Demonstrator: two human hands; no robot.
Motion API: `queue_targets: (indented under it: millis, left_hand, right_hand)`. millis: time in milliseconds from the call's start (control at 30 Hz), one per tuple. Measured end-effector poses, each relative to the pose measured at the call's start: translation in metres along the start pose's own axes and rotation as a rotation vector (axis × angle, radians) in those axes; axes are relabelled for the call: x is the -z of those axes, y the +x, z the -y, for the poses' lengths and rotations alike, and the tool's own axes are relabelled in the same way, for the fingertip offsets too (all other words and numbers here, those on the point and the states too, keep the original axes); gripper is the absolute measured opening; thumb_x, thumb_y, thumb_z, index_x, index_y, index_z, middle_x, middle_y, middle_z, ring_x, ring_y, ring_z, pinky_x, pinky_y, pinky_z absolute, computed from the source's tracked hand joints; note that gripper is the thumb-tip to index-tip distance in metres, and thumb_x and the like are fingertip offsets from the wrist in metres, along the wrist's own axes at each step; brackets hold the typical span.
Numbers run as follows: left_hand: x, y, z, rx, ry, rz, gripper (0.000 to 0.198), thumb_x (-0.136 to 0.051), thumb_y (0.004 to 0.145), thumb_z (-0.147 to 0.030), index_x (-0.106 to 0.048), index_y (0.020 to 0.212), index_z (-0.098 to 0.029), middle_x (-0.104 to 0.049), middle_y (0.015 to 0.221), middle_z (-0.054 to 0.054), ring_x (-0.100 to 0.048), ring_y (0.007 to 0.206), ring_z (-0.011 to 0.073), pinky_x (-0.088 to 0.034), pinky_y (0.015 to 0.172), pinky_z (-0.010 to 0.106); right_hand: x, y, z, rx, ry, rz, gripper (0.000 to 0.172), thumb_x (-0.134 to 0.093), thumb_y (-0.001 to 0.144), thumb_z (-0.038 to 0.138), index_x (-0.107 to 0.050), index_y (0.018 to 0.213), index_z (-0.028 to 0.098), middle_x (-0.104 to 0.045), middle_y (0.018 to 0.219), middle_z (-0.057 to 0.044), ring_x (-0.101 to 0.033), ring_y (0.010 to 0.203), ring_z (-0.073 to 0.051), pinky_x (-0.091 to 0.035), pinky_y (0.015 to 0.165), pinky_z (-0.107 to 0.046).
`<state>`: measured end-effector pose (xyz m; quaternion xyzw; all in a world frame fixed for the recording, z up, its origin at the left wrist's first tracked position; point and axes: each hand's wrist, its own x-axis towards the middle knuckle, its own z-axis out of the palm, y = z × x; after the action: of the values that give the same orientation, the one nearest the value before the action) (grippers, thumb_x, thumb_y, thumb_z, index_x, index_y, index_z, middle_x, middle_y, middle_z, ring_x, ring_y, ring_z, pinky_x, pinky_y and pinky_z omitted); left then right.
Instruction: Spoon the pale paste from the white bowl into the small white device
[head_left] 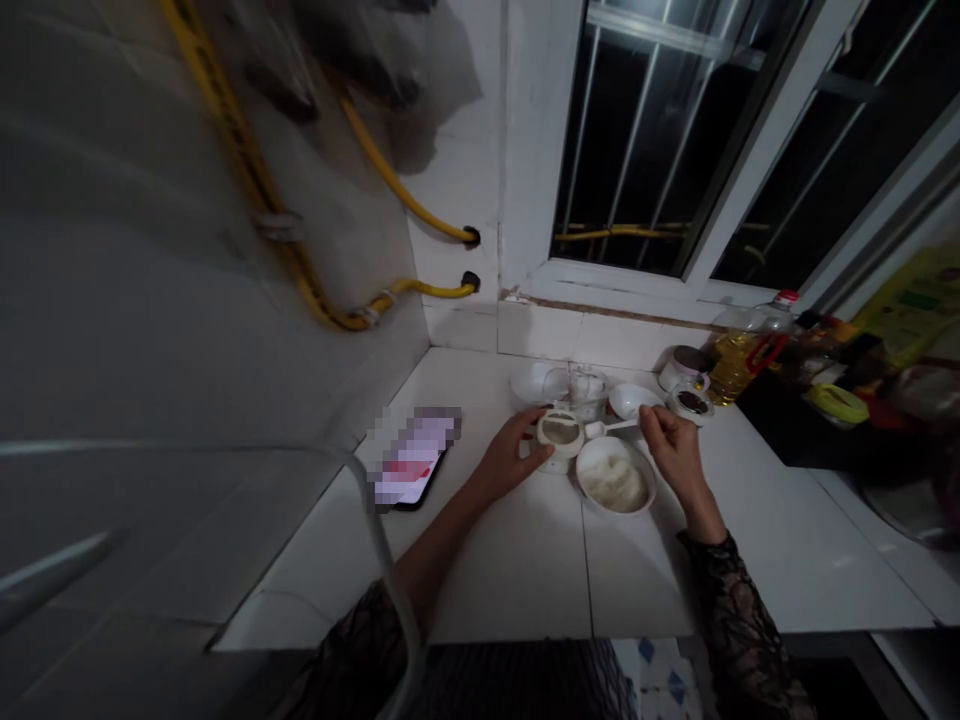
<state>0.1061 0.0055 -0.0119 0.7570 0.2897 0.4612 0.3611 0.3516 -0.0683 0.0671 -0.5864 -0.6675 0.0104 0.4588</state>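
The tiled counter point(510, 590) carries one smartphone point(412, 460), one cooking-oil bottle point(735, 365), three white bowls point(628, 400), one round white cup point(559, 437) and one white spoon point(611, 428), with one left hand point(510, 455), one right hand point(671, 450) and two yellow gas hoses point(390, 185).

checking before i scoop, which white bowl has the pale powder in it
The wide white bowl nearest the person, below the right hand, holds a heap of pale powder; the small bowl and the bowl by the wall show none.
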Motion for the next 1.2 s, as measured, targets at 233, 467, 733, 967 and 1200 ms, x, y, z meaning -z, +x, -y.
queue_targets:
  millis: [233,467,733,967,1200]
  left_hand:
    - [0.000,0.000,0.000,0.004,0.017,-0.009,0.049,-0.064,0.082,-0.039,-0.053,0.126,-0.021,-0.057,0.133,0.013,-0.061,0.113,0.0254,-0.054,0.088,0.039]
    - [0.002,-0.001,-0.005,0.009,0.005,0.008,0.048,-0.063,0.083,-0.039,-0.053,0.126,-0.022,-0.055,0.136,0.012,-0.059,0.115,0.0250,-0.054,0.089,0.039]
    - [0.000,-0.001,-0.001,0.011,0.011,-0.002,0.049,-0.064,0.082,-0.039,-0.052,0.126,-0.021,-0.056,0.135,0.013,-0.061,0.112,0.0247,-0.054,0.089,0.039]
    - [0.000,0.000,-0.003,0.000,0.028,-0.003,0.048,-0.063,0.083,-0.039,-0.052,0.126,-0.021,-0.057,0.135,0.012,-0.061,0.111,0.0243,-0.055,0.088,0.039]
    - [0.000,0.000,-0.002,0.007,0.028,-0.006,0.049,-0.063,0.083,-0.040,-0.052,0.126,-0.021,-0.056,0.135,0.013,-0.061,0.113,0.0260,-0.055,0.089,0.040]
  right_hand:
    - [0.010,-0.004,-0.019,-0.080,-0.165,0.431,0.043,-0.041,0.088,0.046,-0.037,0.052,0.022,-0.036,0.048,0.004,-0.034,0.047,-0.011,-0.023,0.049,-0.025]
    - [-0.005,-0.010,-0.001,-0.081,-0.043,0.527,0.044,-0.044,0.085,0.047,-0.033,0.050,0.023,-0.035,0.046,0.003,-0.030,0.047,-0.011,-0.020,0.048,-0.026]
    - [0.009,-0.002,-0.018,-0.331,0.153,0.409,0.049,-0.052,0.075,0.060,-0.034,0.049,0.022,-0.027,0.047,0.006,-0.024,0.049,-0.009,-0.019,0.047,-0.024]
    - [0.008,-0.001,-0.019,-0.361,0.147,0.396,0.048,-0.048,0.075,0.061,-0.034,0.050,0.023,-0.028,0.048,0.006,-0.025,0.047,-0.008,-0.021,0.046,-0.025]
    - [0.007,-0.001,-0.025,-0.293,0.038,0.361,0.049,-0.049,0.076,0.059,-0.038,0.048,0.021,-0.031,0.046,0.004,-0.029,0.049,-0.010,-0.022,0.047,-0.024]
